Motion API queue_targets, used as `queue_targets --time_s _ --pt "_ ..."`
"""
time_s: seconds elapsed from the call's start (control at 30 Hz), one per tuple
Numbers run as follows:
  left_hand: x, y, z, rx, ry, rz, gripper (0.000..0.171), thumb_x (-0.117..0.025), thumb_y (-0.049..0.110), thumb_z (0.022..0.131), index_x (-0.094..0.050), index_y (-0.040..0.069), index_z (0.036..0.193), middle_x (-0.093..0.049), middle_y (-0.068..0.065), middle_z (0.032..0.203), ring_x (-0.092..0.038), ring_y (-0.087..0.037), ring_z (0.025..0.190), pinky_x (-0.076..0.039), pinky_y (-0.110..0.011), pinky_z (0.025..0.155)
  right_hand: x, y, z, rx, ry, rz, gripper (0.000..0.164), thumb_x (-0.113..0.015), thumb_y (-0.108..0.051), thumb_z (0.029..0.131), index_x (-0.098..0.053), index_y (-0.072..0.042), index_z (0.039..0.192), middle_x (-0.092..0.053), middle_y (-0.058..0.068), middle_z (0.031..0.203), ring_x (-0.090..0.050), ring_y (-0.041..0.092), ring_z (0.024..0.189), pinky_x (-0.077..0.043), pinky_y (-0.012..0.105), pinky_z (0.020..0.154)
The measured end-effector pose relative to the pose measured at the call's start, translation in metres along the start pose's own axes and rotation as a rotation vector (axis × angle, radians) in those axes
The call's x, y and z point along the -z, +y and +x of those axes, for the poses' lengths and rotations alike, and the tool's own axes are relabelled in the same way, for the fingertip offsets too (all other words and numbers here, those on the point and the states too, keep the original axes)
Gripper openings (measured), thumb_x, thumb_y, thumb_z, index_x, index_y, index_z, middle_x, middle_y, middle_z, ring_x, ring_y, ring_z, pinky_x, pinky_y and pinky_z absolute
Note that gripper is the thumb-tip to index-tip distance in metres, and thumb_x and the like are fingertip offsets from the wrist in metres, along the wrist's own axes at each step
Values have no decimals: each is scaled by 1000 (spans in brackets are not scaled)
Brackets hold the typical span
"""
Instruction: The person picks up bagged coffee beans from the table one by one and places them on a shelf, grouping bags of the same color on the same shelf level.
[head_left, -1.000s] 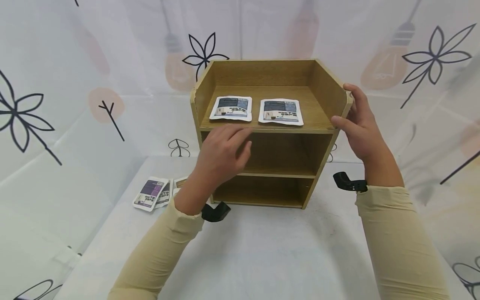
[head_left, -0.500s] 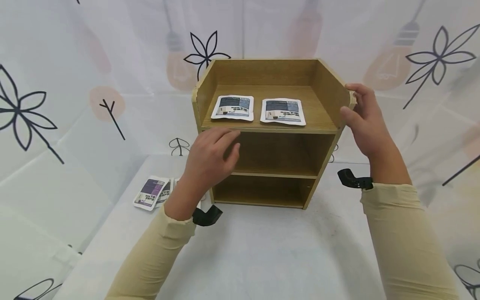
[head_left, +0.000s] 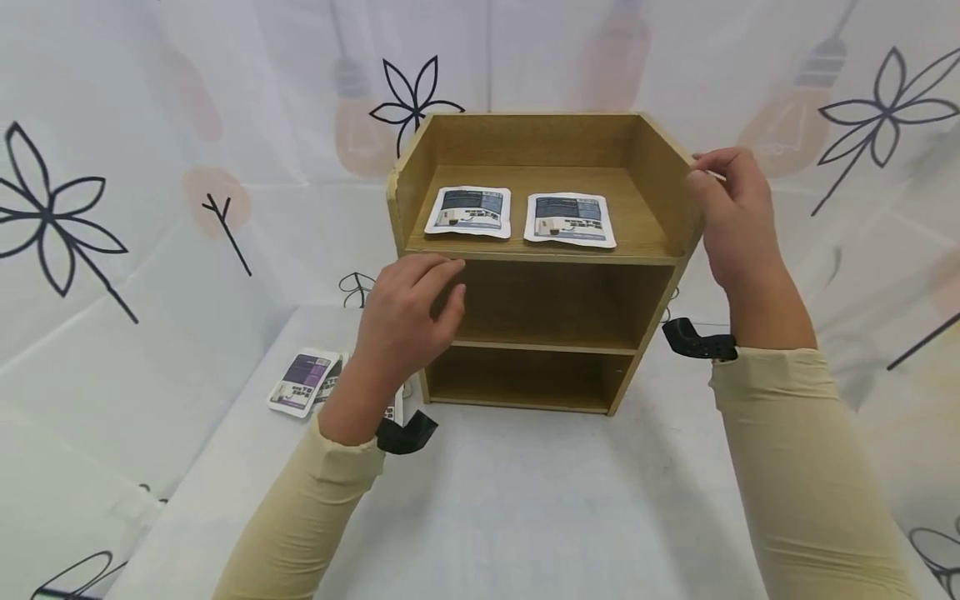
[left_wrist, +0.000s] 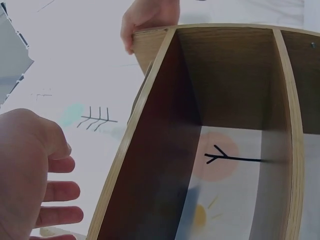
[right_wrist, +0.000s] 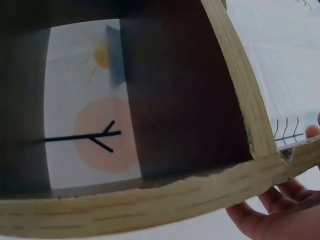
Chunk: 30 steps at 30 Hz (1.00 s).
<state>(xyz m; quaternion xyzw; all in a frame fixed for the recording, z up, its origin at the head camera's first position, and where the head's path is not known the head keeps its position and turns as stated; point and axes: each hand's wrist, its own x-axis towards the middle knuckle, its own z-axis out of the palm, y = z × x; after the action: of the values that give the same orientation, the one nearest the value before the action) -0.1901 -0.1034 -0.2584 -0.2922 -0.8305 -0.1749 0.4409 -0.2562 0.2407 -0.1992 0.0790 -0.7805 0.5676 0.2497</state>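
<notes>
A small wooden shelf unit [head_left: 547,257] stands on the white table with two open compartments below its top tier. Two flat white packets [head_left: 468,212] with printed blue labels lie side by side on the top tier. My right hand [head_left: 738,217] grips the upper edge of the right side panel [right_wrist: 150,200], its thumb on the inner side. In front of the shelf's left side hovers my left hand [head_left: 405,321], with relaxed fingers [left_wrist: 62,191] and nothing in them.
Left of the shelf, several more flat packets [head_left: 302,382], the front one with a purple label, overlap on the table [head_left: 510,500]; my left wrist partly hides them. A patterned white sheet [head_left: 300,125] hangs behind and around the table.
My left hand has moved left, away from the packets on the top tier. My right hand has shifted slightly up along the right side panel. The shelf and packets stay put.
</notes>
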Motion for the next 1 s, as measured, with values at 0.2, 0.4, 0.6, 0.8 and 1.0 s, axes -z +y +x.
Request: queue_targets --time_s 0.2,0.4,0.6,0.8,1.0 --pt "3 -1 -3 30 -6 15 27 -59 18 92 -70 5 112 -70 -12 106 -65 -27 102 -52 -41 92 2 2 8 56 -59 178 41 -35 -10 98 -65 -20 125 -39 -7 153 -25 8 145 -16 27 116" --pt "10 -4 -8 70 0 18 26 -60 16 91 -71 4 111 -70 -13 105 -64 -29 101 -53 -41 91 -3 7 11 161 17 232 40 -36 -4 97 -72 -12 110 -67 -7 112 -40 12 135 -21 20 112" --pt "15 -11 -18 93 14 18 25 -62 16 90 -71 3 110 -70 -14 105 -64 -29 102 -54 -41 91 -12 15 13 288 110 79 27 -48 -9 96 -70 -11 111 -66 -18 88 -56 10 114 -35 22 101" --pt "18 -20 -29 119 6 38 25 -64 16 90 -71 2 110 -70 -14 106 -64 -30 101 -55 -42 90 -18 7 4 319 144 39 23 -57 -6 89 -69 -5 108 -64 -17 92 -57 7 109 -35 23 102" --pt "19 -26 -38 156 -9 41 25 -64 17 90 -71 2 110 -71 -15 106 -64 -30 102 -55 -42 91 -21 -3 -4 331 118 77 20 -60 -6 82 -61 11 92 -66 -16 98 -53 14 125 -33 25 109"
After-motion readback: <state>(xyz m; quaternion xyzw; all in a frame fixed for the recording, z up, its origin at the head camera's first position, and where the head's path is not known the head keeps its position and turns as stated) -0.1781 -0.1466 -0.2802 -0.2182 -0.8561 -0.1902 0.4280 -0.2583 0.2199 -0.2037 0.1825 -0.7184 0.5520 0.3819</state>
